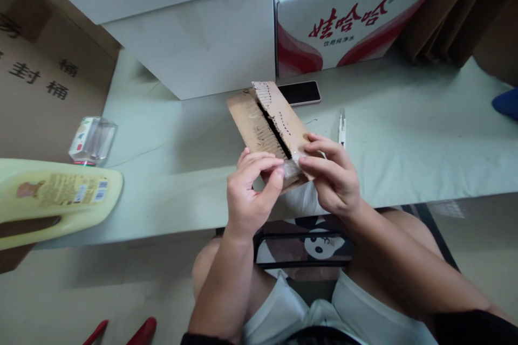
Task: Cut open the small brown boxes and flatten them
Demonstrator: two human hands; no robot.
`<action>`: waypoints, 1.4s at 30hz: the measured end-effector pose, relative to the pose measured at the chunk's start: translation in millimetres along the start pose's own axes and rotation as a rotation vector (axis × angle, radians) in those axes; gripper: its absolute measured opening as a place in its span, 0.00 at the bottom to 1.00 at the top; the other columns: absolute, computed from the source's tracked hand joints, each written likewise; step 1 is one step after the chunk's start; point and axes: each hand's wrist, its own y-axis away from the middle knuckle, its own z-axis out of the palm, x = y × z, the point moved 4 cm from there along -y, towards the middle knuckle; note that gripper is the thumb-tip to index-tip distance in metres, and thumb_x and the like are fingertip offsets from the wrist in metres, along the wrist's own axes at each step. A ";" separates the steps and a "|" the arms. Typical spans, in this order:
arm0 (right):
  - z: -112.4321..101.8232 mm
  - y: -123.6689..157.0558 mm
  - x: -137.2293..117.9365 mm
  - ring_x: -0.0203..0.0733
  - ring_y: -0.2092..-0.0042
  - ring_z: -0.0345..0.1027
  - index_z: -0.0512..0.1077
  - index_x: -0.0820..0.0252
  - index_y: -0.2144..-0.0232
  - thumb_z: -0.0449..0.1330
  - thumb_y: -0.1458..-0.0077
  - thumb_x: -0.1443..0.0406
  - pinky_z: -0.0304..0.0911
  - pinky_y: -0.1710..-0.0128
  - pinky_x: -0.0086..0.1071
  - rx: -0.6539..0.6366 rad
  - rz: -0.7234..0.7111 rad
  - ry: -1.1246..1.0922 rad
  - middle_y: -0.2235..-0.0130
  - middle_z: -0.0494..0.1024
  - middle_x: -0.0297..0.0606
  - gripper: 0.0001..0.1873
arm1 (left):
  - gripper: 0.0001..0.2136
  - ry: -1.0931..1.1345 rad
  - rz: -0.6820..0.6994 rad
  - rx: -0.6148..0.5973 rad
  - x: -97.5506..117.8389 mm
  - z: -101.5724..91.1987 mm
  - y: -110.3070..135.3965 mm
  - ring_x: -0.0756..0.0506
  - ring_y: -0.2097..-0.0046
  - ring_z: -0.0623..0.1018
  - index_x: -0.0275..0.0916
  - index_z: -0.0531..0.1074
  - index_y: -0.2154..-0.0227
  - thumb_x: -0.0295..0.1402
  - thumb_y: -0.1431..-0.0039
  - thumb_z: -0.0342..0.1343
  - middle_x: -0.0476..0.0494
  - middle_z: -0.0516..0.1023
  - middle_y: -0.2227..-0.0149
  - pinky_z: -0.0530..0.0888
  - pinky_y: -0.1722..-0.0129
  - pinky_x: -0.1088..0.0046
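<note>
A small brown cardboard box (pixel 297 124) is held tilted over the front edge of the table. Its top has a dark slit between two flaps with ragged, torn edges. Clear tape (pixel 290 168) lies crumpled across the near end. My left hand (pixel 253 186) pinches at this tape, its thumb and index finger close together. My right hand (pixel 335 172) grips the right side of the box, fingers bent along its edge. Behind the box lies a phone (pixel 303 92), partly covered by it. A white utility knife (pixel 342 128) rests on the cloth to the right.
White boxes (pixel 226 43) and a red-and-white carton (pixel 335 32) stand at the back. To the left are a brown carton (pixel 44 81), a clear bottle (pixel 103 137) and a yellow jug (pixel 81 175). Folded cardboard (pixel 449 16) leans at back right. A pale cloth (pixel 174 188) covers the table.
</note>
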 end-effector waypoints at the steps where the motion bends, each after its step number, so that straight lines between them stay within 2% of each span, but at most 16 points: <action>1: -0.4 -0.4 -0.2 0.51 0.39 0.69 0.76 0.43 0.47 0.55 0.40 0.72 0.68 0.38 0.55 -0.011 -0.023 0.002 0.50 0.74 0.40 0.24 | 0.04 0.010 -0.008 0.015 -0.5 -0.8 0.0 0.48 0.59 0.82 0.43 0.78 0.65 0.31 0.38 0.58 0.50 0.84 0.64 0.69 0.37 0.57; 4: -0.3 -0.7 -1.3 0.52 0.40 0.69 0.78 0.50 0.50 0.55 0.44 0.73 0.67 0.37 0.56 -0.048 -0.113 0.021 0.49 0.76 0.42 0.23 | 0.04 -0.010 -0.018 0.057 -2.7 -2.7 0.7 0.51 0.63 0.81 0.42 0.78 0.67 0.29 0.39 0.59 0.51 0.83 0.66 0.71 0.38 0.60; 7: 0.1 0.4 1.1 0.54 0.40 0.69 0.78 0.53 0.54 0.55 0.46 0.72 0.66 0.37 0.57 -0.048 -0.109 0.081 0.51 0.77 0.43 0.20 | 0.04 -0.076 0.025 0.081 -2.7 -1.7 1.3 0.50 0.64 0.80 0.42 0.76 0.68 0.27 0.39 0.58 0.52 0.81 0.68 0.74 0.42 0.61; 13: -0.9 2.6 4.1 0.54 0.40 0.70 0.79 0.53 0.55 0.56 0.47 0.71 0.68 0.39 0.56 -0.049 -0.130 0.146 0.51 0.78 0.42 0.19 | 0.07 -0.178 0.131 0.118 2.4 3.4 0.9 0.50 0.64 0.78 0.42 0.74 0.68 0.22 0.42 0.59 0.53 0.77 0.70 0.75 0.44 0.63; 17: -1.3 1.2 6.5 0.52 0.41 0.70 0.79 0.54 0.57 0.56 0.47 0.71 0.68 0.40 0.54 -0.055 -0.120 0.169 0.52 0.78 0.42 0.18 | 0.07 -0.196 0.126 0.149 -0.9 4.4 0.7 0.49 0.60 0.77 0.41 0.76 0.67 0.22 0.43 0.59 0.49 0.72 0.64 0.77 0.50 0.65; 19: -3.7 1.0 6.3 0.52 0.41 0.69 0.79 0.53 0.58 0.55 0.46 0.70 0.68 0.40 0.54 -0.057 -0.105 0.189 0.53 0.77 0.41 0.17 | 0.07 -0.199 0.112 0.109 -3.8 6.6 0.5 0.47 0.56 0.77 0.42 0.77 0.68 0.22 0.41 0.57 0.46 0.72 0.60 0.77 0.53 0.66; 21: -10.4 1.4 5.0 0.53 0.42 0.69 0.80 0.52 0.60 0.55 0.44 0.67 0.67 0.40 0.55 -0.057 -0.078 0.170 0.53 0.76 0.42 0.15 | 0.09 -0.192 0.121 0.074 -4.7 7.9 0.6 0.46 0.53 0.75 0.42 0.77 0.69 0.22 0.39 0.54 0.45 0.74 0.58 0.76 0.50 0.64; 24: -33.3 2.0 4.9 0.53 0.45 0.70 0.79 0.54 0.62 0.49 0.39 0.60 0.67 0.42 0.55 0.020 0.030 0.075 0.54 0.74 0.44 0.17 | 0.07 -0.189 0.146 0.014 -3.1 7.2 1.1 0.43 0.48 0.74 0.42 0.75 0.66 0.25 0.39 0.54 0.44 0.75 0.57 0.74 0.45 0.59; 26: -53.7 2.4 9.3 0.52 0.48 0.72 0.77 0.54 0.62 0.47 0.37 0.58 0.68 0.45 0.53 0.119 0.139 0.089 0.55 0.74 0.45 0.19 | 0.05 -0.214 0.162 -0.100 -3.5 7.3 1.5 0.40 0.44 0.72 0.42 0.74 0.61 0.30 0.40 0.58 0.42 0.75 0.54 0.73 0.42 0.55; 28: -69.4 2.5 19.8 0.50 0.52 0.72 0.76 0.55 0.62 0.50 0.37 0.57 0.70 0.50 0.49 0.150 0.273 0.222 0.58 0.74 0.44 0.16 | 0.12 -0.239 0.194 -0.217 -6.6 6.6 1.8 0.36 0.39 0.68 0.43 0.73 0.55 0.34 0.42 0.62 0.40 0.74 0.49 0.72 0.39 0.51; 30: -74.9 3.5 37.6 0.48 0.55 0.72 0.76 0.56 0.59 0.54 0.40 0.59 0.70 0.54 0.45 0.046 0.452 0.397 0.58 0.75 0.44 0.13 | 0.16 -0.236 0.235 -0.257 -12.1 4.3 1.3 0.35 0.36 0.66 0.44 0.72 0.52 0.37 0.43 0.63 0.40 0.73 0.46 0.71 0.38 0.50; 33: -68.6 10.7 68.2 0.49 0.55 0.73 0.73 0.56 0.43 0.56 0.41 0.56 0.70 0.56 0.43 -0.250 0.742 0.614 0.50 0.73 0.48 0.25 | 0.15 -0.201 0.287 -0.195 -20.1 3.0 0.3 0.36 0.35 0.67 0.47 0.72 0.50 0.37 0.40 0.63 0.42 0.74 0.46 0.70 0.37 0.49; 34: -64.7 13.5 75.6 0.51 0.53 0.73 0.70 0.55 0.40 0.56 0.40 0.55 0.70 0.56 0.44 -0.354 0.802 0.670 0.47 0.72 0.49 0.28 | 0.14 -0.199 0.296 -0.173 -21.8 4.5 0.6 0.36 0.35 0.67 0.47 0.73 0.51 0.38 0.39 0.63 0.43 0.74 0.46 0.70 0.36 0.49; 36: -58.5 17.0 83.9 0.54 0.49 0.72 0.70 0.54 0.39 0.55 0.39 0.53 0.70 0.53 0.44 -0.510 0.860 0.767 0.45 0.70 0.51 0.28 | 0.12 -0.217 0.301 -0.145 -22.9 10.2 2.5 0.36 0.35 0.67 0.47 0.74 0.52 0.38 0.38 0.62 0.43 0.73 0.47 0.70 0.36 0.47; 39: -56.9 17.0 84.5 0.55 0.47 0.71 0.73 0.56 0.43 0.53 0.38 0.53 0.69 0.50 0.43 -0.558 0.882 0.853 0.43 0.69 0.52 0.25 | 0.12 -0.249 0.295 -0.126 -20.7 20.6 6.0 0.36 0.35 0.66 0.46 0.74 0.52 0.39 0.37 0.61 0.42 0.72 0.47 0.70 0.36 0.47; 42: -59.6 15.3 82.6 0.55 0.49 0.72 0.68 0.55 0.38 0.53 0.38 0.53 0.69 0.54 0.42 -0.536 0.896 0.903 0.43 0.69 0.52 0.29 | 0.16 -0.247 0.305 -0.101 -17.8 25.9 7.7 0.35 0.35 0.65 0.46 0.72 0.47 0.39 0.37 0.59 0.40 0.71 0.46 0.68 0.36 0.47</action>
